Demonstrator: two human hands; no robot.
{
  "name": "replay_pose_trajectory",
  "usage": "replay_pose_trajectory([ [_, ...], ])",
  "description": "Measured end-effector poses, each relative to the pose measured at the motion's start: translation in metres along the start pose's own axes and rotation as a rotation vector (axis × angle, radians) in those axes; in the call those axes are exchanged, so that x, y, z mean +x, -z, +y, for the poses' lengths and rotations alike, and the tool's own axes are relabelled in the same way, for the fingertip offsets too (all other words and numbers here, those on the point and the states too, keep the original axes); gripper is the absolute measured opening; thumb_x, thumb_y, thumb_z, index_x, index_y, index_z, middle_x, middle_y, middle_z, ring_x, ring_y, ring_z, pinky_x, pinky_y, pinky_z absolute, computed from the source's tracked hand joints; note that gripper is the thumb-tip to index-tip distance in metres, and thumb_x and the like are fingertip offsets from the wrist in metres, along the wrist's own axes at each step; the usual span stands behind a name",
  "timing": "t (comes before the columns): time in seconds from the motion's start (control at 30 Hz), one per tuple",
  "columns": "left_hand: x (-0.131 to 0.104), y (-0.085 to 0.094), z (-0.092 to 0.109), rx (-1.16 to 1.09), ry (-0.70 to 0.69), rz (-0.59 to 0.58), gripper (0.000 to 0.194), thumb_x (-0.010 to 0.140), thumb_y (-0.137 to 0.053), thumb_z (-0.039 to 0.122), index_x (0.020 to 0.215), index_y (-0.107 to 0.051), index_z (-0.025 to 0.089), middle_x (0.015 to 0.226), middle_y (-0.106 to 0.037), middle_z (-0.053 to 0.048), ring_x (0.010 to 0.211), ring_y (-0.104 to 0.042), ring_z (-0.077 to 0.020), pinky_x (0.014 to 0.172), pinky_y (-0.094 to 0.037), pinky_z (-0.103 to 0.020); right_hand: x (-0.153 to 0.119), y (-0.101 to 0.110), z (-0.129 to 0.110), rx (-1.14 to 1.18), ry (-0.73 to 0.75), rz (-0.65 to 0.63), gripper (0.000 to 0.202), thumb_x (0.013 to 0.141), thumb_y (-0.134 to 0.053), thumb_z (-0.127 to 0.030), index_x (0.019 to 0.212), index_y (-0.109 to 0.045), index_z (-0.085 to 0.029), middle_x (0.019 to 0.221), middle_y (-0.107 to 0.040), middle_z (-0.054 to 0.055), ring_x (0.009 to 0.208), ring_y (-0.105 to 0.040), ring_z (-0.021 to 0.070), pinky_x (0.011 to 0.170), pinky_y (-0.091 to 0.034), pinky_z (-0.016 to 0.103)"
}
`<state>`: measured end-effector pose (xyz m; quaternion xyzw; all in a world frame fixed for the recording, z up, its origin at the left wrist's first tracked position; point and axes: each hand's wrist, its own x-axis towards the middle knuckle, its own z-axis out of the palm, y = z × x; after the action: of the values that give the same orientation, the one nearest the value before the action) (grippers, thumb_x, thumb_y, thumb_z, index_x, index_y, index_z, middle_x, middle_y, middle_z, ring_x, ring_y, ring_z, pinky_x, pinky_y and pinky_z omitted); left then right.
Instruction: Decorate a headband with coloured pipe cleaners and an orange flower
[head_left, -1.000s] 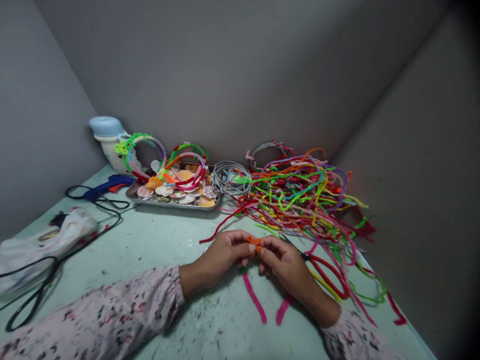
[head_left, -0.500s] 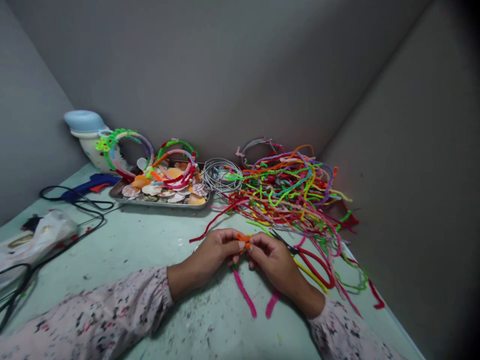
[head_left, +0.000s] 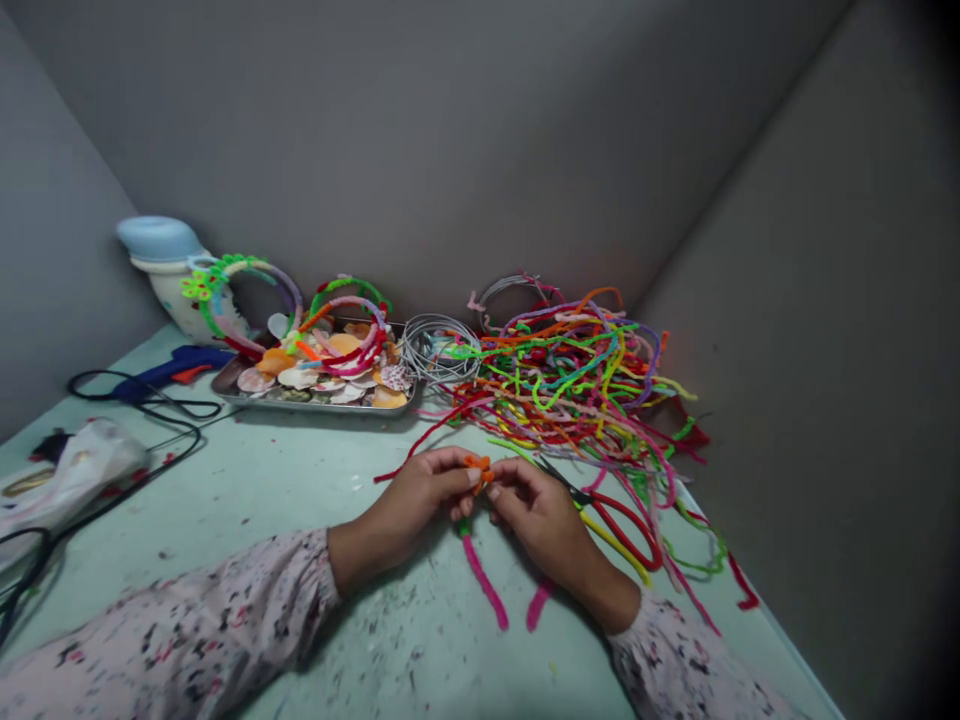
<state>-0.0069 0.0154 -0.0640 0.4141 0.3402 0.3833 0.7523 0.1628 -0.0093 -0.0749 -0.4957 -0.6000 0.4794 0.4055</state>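
My left hand [head_left: 431, 492] pinches a small bundle of bent orange pipe cleaner [head_left: 478, 470], looped a bit like a flower. From the other side my right hand [head_left: 538, 508] has its thumb and fingertips closed on the same piece. Below the left fingers, a fuzzy pink strip [head_left: 486, 583] with a green part at its top slants down over the table. A second pink end [head_left: 537, 606] shows under my right hand; whether the two join is hidden by the hands. Red-handled scissors [head_left: 626, 525] lie just right of my right hand, beside a yellow pipe cleaner.
Behind my hands spreads a tangled heap of coloured pipe cleaners [head_left: 577, 370], with a coil of grey wire [head_left: 439, 350] beside it. A metal tray [head_left: 315, 403] holds shells and wrapped hoops. Leftward are a blue glue gun [head_left: 161, 375], black cable [head_left: 196, 440], plastic bag [head_left: 105, 455] and blue-lidded container [head_left: 187, 295].
The orange loops now stand out more between my fingertips, as both hands have shifted grip slightly. The whole view has moved a little; the other things lie as before.
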Motion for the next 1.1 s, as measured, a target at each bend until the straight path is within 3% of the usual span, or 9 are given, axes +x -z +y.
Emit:
replay_pose_trajectory([
  [0.17, 0.003, 0.004, -0.001, -0.060, 0.039, -0.014, 0.014, 0.079, -0.067, 0.024, 0.087, -0.063, 0.012, 0.061, -0.059, 0.001, 0.049, -0.052, -0.0058, 0.049, -0.037, -0.017, -0.001, 0.000, 0.003, 0.011, -0.003, 0.049, 0.016, 0.085, -0.056, -0.034, 0.095, -0.060, -0.021, 0.082, -0.063, 0.002, 0.064, -0.058, 0.0144, 0.059, -0.048, 0.027],
  [0.43, 0.005, 0.009, 0.007, -0.209, 0.141, -0.093, 0.002, 0.080, -0.061, 0.012, 0.079, -0.062, 0.010, 0.068, -0.061, -0.001, 0.047, -0.055, -0.0053, 0.043, -0.041, -0.014, -0.005, -0.001, -0.003, -0.059, 0.069, 0.013, 0.016, 0.088, -0.053, -0.032, 0.093, -0.063, -0.021, 0.078, -0.062, 0.002, 0.063, -0.056, 0.0136, 0.058, -0.046, 0.026],
  [0.57, 0.005, 0.009, 0.008, -0.312, 0.178, -0.136, 0.004, 0.080, -0.059, 0.009, 0.079, -0.062, 0.011, 0.071, -0.064, -0.003, 0.050, -0.057, -0.0058, 0.048, -0.046, -0.013, -0.006, 0.000, -0.004, -0.082, 0.109, 0.028, 0.015, 0.089, -0.053, -0.032, 0.093, -0.063, -0.021, 0.080, -0.062, 0.002, 0.063, -0.056, 0.0131, 0.059, -0.046, 0.026],
  [1.1, 0.001, 0.005, 0.007, -0.215, 0.167, -0.129, 0.003, 0.078, -0.064, 0.011, 0.077, -0.065, 0.009, 0.067, -0.057, -0.001, 0.051, -0.051, -0.0037, 0.045, -0.040, -0.011, -0.006, 0.000, -0.004, -0.261, 0.272, 0.103, 0.012, 0.085, -0.054, -0.021, 0.086, -0.065, -0.017, 0.081, -0.065, 0.004, 0.074, -0.059, 0.0153, 0.069, -0.047, 0.027],
])
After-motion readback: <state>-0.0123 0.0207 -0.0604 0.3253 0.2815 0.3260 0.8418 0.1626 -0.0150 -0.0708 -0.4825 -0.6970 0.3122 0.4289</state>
